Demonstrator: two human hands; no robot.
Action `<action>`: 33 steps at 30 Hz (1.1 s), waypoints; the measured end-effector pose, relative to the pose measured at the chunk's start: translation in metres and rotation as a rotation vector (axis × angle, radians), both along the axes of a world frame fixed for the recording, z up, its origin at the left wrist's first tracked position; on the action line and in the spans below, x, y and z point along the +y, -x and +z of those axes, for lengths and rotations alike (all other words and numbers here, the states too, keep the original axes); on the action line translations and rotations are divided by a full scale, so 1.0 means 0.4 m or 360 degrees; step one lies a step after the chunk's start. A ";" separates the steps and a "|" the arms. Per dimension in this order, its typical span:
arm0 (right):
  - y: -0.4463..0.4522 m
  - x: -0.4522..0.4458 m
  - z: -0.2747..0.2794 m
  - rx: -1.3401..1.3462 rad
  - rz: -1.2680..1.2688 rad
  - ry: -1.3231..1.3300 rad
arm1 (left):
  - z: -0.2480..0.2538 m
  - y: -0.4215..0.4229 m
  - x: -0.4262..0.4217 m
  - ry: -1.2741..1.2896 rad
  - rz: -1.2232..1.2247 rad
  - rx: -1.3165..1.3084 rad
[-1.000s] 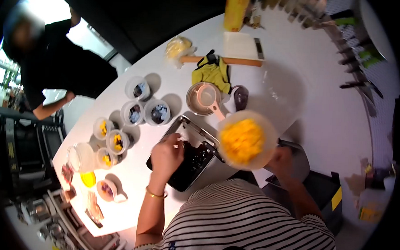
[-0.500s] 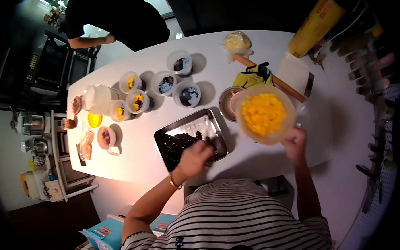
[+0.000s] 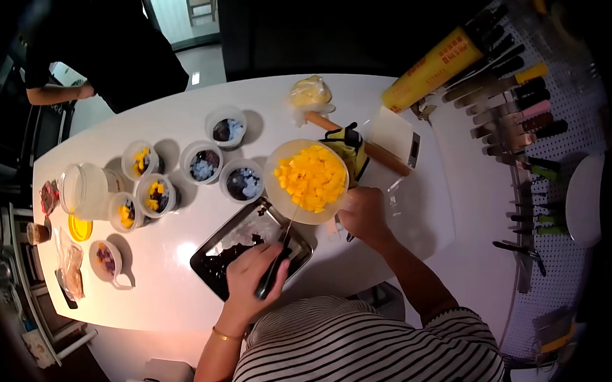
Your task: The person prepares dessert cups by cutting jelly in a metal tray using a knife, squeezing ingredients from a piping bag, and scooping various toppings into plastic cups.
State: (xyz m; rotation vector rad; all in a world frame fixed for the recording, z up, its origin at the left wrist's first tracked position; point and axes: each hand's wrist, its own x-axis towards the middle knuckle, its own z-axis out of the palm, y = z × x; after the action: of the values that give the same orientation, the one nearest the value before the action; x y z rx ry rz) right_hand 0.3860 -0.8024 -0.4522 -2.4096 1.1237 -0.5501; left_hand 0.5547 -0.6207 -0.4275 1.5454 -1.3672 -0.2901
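My left hand [image 3: 251,274] is closed around the black handle of a thin-bladed knife [image 3: 269,278]. Its blade points up to the near rim of a clear plastic bowl full of yellow diced fruit [image 3: 311,177], which looks like mango. My right hand [image 3: 363,210] grips that bowl by its right side, holding it tilted above the table. Below my left hand lies a metal tray [image 3: 303,256] with dark jelly [image 3: 224,259] in its left part. Several clear cups stand beyond it: some hold dark and bluish pieces [image 3: 243,183], others have yellow cubes on top [image 3: 157,195].
A large clear jar [image 3: 84,191], a yellow lid [image 3: 80,227] and a white handled cup [image 3: 105,261] stand left. Behind the bowl are a yellow-black glove [image 3: 349,148], a rolling pin [image 3: 386,159] and a scale [image 3: 394,137]. Knives hang at right; another person [image 3: 107,46] stands across the table.
The fruit bowl has moved left, close to the cups and over the tray's far edge. My left hand now shows the knife raised out of the tray, its blade at the bowl. The view has shifted.
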 end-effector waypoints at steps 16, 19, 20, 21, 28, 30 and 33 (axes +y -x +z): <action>-0.077 0.041 0.068 0.0047 -0.0198 -0.0298 | -0.085 -0.062 0.022 0.0054 0.0088 -0.0031; -0.088 0.033 0.076 0.0138 -0.0208 -0.0271 | -0.083 -0.074 0.025 0.0056 0.0080 0.0079; -0.091 0.032 0.078 0.0191 -0.0206 -0.0240 | -0.083 -0.077 0.027 0.0075 0.0086 0.0109; -0.096 0.034 0.082 0.0196 -0.0198 -0.0244 | -0.080 -0.079 0.028 0.0070 0.0094 0.0113; -0.114 0.029 0.085 0.0212 -0.0167 -0.0190 | -0.058 -0.088 0.040 0.0106 0.0207 0.0132; -0.121 0.029 0.085 0.0211 -0.0121 -0.0095 | -0.055 -0.090 0.041 0.0100 0.0198 0.0141; -0.133 0.035 0.091 0.0238 -0.0098 -0.0103 | -0.069 -0.094 0.026 0.0026 0.0132 0.0161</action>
State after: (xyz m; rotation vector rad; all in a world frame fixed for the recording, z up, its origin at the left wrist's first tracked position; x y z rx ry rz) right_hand 0.4391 -0.7884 -0.4158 -2.3996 1.2613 -0.3513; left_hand 0.5923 -0.6104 -0.4550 1.5490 -1.2207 -0.3010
